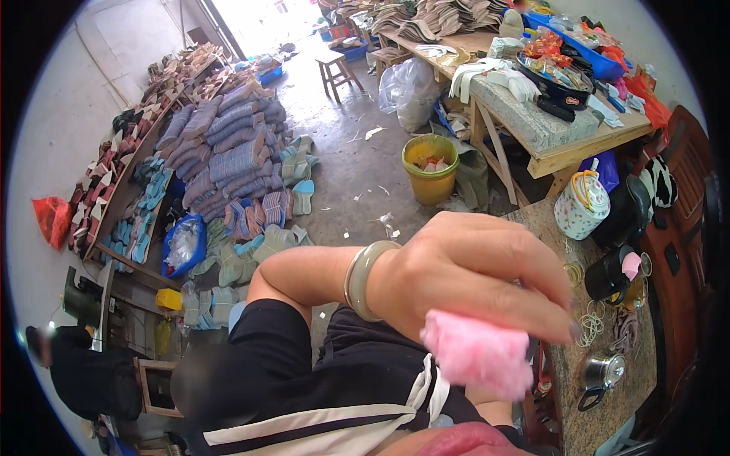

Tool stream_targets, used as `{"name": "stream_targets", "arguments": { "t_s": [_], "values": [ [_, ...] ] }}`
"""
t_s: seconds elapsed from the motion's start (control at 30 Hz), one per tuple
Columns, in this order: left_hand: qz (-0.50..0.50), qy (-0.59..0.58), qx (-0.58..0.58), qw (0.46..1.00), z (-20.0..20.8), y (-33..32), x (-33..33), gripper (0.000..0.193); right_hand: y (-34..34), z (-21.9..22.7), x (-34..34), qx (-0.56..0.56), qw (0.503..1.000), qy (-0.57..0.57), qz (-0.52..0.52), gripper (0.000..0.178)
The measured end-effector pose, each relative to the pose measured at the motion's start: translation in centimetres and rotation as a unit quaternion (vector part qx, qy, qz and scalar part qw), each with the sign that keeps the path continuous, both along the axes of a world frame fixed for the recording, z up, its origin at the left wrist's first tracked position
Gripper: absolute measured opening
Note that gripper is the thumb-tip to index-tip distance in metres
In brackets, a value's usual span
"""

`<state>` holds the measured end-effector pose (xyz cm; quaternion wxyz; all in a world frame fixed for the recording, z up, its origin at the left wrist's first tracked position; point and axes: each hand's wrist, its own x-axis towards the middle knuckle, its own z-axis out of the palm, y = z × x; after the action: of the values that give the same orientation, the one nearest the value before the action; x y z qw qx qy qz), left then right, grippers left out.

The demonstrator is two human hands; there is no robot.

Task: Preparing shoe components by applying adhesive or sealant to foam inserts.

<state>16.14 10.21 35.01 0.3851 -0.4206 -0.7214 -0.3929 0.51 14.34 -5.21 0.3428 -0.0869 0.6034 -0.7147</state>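
Observation:
My left hand (479,277) is raised in front of me with its back up and its fingers curled toward the right. A pale bangle (366,281) circles that wrist. Under the palm, a soft, fluffy pink bundle (477,355), perhaps cloth, is held; the thumb is hidden. Only a small patch of skin, apparently my right arm (490,404), shows below the bundle. My right hand is out of sight. Across my dark clothing runs a cream-and-black strap (319,422).
A stone-topped table (566,319) on the right carries a metal pot (603,372), a black mug (608,273) and a floral canister (582,205). A yellow bucket (431,169), a stool (337,74) and stacked shoe pieces (228,152) stand ahead. A person in dark clothing (87,372) is at far left.

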Motion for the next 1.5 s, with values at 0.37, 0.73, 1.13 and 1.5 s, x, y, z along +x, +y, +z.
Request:
{"name": "stream_targets", "arguments": {
  "t_s": [0.37,0.73,1.13,1.5],
  "values": [
    [0.275,-0.396,0.111,0.869,-21.1,-7.9,-3.0,0.024,1.3,1.2,0.7,-0.070,0.996,-0.021,-0.050,0.063],
    [0.454,-0.609,-0.138,0.636,-32.9,-16.4,-1.4,0.042,0.7,1.6,0.8,-0.063,0.997,-0.028,-0.036,0.065],
    [0.466,-0.642,-0.159,0.588,-33.4,-17.1,-3.0,0.043,0.0,2.1,1.3,-0.076,0.997,-0.029,-0.019,0.064],
    [0.471,-0.625,-0.193,0.591,-34.1,-16.9,-3.1,0.049,0.3,2.5,1.2,-0.074,0.996,-0.030,-0.024,0.064]
  ]
}}
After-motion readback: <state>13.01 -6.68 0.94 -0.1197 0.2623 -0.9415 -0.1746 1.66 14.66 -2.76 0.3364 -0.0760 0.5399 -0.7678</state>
